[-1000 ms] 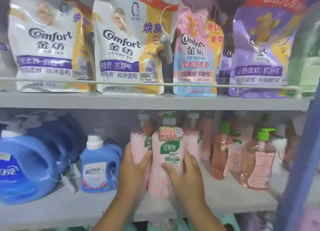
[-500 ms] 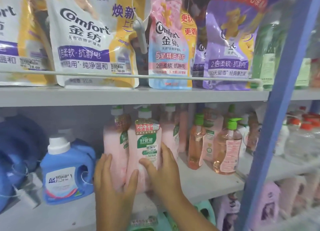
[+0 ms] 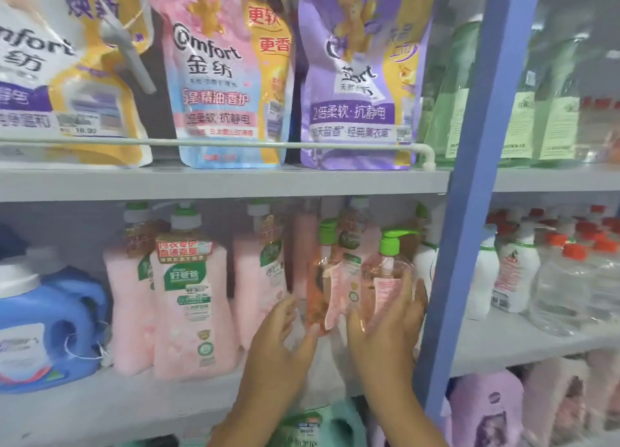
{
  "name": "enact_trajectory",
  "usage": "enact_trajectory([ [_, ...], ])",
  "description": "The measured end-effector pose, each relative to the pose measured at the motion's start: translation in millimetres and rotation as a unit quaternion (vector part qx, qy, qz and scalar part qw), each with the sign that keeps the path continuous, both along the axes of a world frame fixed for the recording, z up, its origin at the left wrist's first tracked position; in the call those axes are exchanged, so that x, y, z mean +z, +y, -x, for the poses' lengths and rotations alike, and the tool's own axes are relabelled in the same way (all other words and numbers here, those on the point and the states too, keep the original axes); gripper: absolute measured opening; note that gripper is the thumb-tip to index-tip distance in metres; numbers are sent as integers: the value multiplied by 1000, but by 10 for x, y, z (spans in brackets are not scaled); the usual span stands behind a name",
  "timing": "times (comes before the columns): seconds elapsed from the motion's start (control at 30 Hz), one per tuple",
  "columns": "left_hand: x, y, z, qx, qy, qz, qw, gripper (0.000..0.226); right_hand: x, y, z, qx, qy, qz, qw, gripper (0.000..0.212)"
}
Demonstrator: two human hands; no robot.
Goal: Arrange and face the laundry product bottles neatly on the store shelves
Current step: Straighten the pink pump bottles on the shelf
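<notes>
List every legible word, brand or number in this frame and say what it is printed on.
"Comfort 金纺", "更软 更香": pink pouch.
"2倍柔软·抗静电": purple pouch.
"mfort", "18.00" (blurred): white-yellow pouch.
"好爸爸": front pink bottle.
Clear pump bottle in right hand: label unreadable.
Blue jug, green bottles: blurred.

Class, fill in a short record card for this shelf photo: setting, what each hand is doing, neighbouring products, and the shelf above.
setting: grey store shelf with a blue upright post
right hand: grip curled round the clear peach pump bottle with green top
left hand: fingers spread, at the orange-tinted clear bottle
to the left: pink opaque pump bottle with green label; blue handled detergent jug
shelf above: pink Comfort refill pouch; purple Comfort refill pouch
</notes>
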State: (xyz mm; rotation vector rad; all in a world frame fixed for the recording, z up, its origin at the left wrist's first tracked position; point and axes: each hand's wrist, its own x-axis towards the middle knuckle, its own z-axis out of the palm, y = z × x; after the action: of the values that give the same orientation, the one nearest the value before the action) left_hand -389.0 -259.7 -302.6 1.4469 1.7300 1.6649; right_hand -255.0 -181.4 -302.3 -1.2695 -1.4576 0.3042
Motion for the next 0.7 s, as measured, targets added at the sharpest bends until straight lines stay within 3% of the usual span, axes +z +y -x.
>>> enact_trajectory([
  [0.1,182,373,-242,2,-6,18,1000,57,-38,235,-86,55,44,41,997,103],
  [0.3,176,721,-289,37,-14,40,998,50,-62,364,-193,116,104,38,987,104],
  [0.5,143,-238,-229,66,-25,28,997,52,-50,91,-118,230,126,69,962,97],
  [0.6,162,-930,-22,100,-32,-3,994,64,-67,-320,114,293,137,80,943,111],
  [0.7,199,-1432,415,173,-36,-44,983,59,-25,-776,509,354,136,72,923,118],
])
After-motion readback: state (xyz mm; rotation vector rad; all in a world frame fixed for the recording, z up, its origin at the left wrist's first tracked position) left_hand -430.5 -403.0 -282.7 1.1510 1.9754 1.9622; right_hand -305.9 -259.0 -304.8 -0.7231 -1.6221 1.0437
